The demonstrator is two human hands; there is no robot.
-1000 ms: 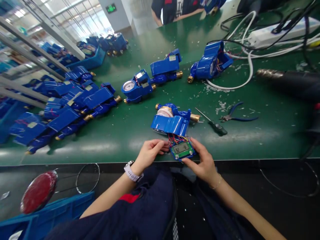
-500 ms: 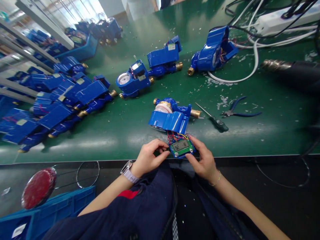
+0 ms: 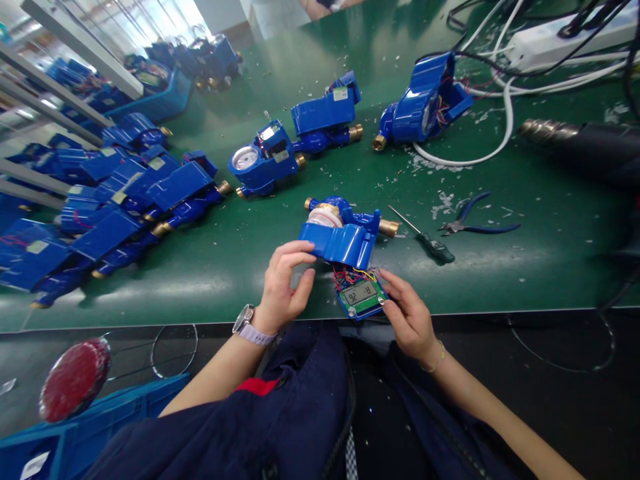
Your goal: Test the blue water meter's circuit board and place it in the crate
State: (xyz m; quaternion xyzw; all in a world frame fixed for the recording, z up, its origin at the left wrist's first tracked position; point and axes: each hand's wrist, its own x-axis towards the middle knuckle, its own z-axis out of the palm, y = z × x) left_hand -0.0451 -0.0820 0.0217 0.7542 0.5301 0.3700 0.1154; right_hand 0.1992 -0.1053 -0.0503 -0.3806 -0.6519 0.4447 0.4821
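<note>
**At the near edge of a green workbench (image 3: 210,267), two hands on an opened water meter**

Clock positions are around the circuit board (image 3: 361,292), which is face up at the bench edge. The meter's blue housing (image 3: 340,243) lies just beyond, at 12 o'clock, joined to it by thin colored wires (image 3: 344,275); these probably explain why the two sit so close. The right hand (image 3: 413,323), at 4 o'clock, grips the board's right side between thumb and fingers, likely to steady it with its display (image 3: 361,292) uncovered. The left hand (image 3: 287,287), at 9 o'clock, is open, thumb apart, fingertips touching the housing's left end, perhaps bracing it. At 2 o'clock lie a screwdriver (image 3: 436,249) and, farther out, wire cutters (image 3: 466,225), seemingly placed for easy reach.

Half a second earlier, the left hand's fingers were curled at the board's left edge; they have since moved up to the housing. The right hand keeps its hold.
</note>
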